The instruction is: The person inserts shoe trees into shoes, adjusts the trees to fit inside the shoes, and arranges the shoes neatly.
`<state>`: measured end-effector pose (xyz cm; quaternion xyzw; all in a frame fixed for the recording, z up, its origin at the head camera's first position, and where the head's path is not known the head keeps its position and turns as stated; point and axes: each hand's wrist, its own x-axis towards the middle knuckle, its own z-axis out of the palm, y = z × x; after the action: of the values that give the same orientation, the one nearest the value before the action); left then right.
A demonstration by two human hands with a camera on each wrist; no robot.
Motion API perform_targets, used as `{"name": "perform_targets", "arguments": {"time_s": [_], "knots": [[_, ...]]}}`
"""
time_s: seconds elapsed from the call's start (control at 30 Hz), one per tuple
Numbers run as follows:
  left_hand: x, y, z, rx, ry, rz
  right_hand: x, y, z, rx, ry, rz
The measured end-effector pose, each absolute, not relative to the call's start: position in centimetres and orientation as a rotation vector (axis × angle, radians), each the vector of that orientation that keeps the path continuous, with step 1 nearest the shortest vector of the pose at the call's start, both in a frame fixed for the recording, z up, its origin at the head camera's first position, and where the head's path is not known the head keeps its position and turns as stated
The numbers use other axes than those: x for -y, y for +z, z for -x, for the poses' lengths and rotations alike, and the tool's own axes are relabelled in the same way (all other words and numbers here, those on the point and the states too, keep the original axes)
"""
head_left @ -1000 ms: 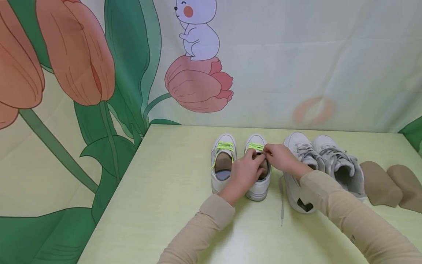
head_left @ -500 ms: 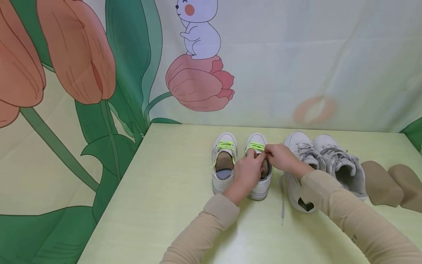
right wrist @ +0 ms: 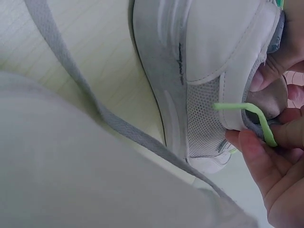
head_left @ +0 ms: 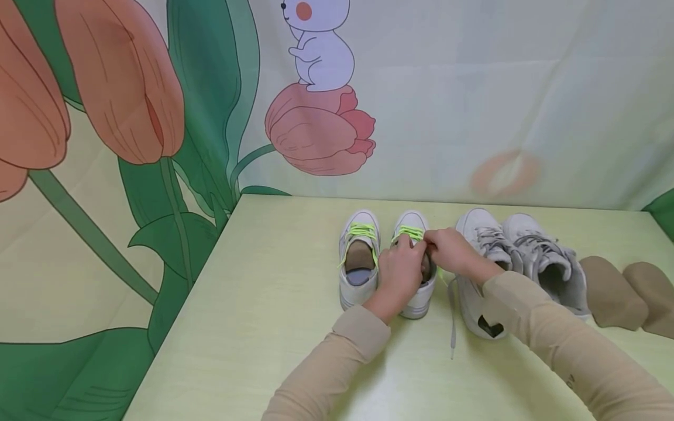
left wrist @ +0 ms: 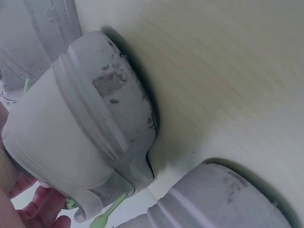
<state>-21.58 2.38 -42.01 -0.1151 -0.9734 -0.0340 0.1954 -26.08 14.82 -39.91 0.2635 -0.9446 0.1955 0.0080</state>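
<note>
Both hands work at the opening of a white sneaker with neon-green laces. My left hand reaches in over the opening, fingers curled at the tongue area; its thumb shows inside the shoe in the right wrist view. At the right edge of the opening, my right hand pinches the collar, and a green lace end hangs over by its fingertips. Inside the shoe sits a brown insert, partly hidden by fingers. The matching sneaker stands to the left with a brown insert in it.
To the right stand two larger white-grey sneakers with grey laces, one lace trailing on the table. Beyond them lie two brown shaped inserts. A printed cloth with tulips hangs behind the table.
My left hand has shifted slightly right and up over the sneaker's opening. My right hand stays at the collar. A green lace end now shows beside the shoe.
</note>
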Motion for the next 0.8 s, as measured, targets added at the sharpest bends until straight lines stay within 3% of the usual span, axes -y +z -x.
{"name": "perform_targets", "arguments": {"time_s": [0.43,0.8], "knots": [[-2.0,-41.9,22.0,2.823,-0.175,0.275,-14.8,-39.5,25.8,2.933,0.62,-0.792],[-1.3,-41.7,21.9,2.862,-0.202,0.434,-15.0,-39.3,25.5,3.139,0.718,-0.613]]}}
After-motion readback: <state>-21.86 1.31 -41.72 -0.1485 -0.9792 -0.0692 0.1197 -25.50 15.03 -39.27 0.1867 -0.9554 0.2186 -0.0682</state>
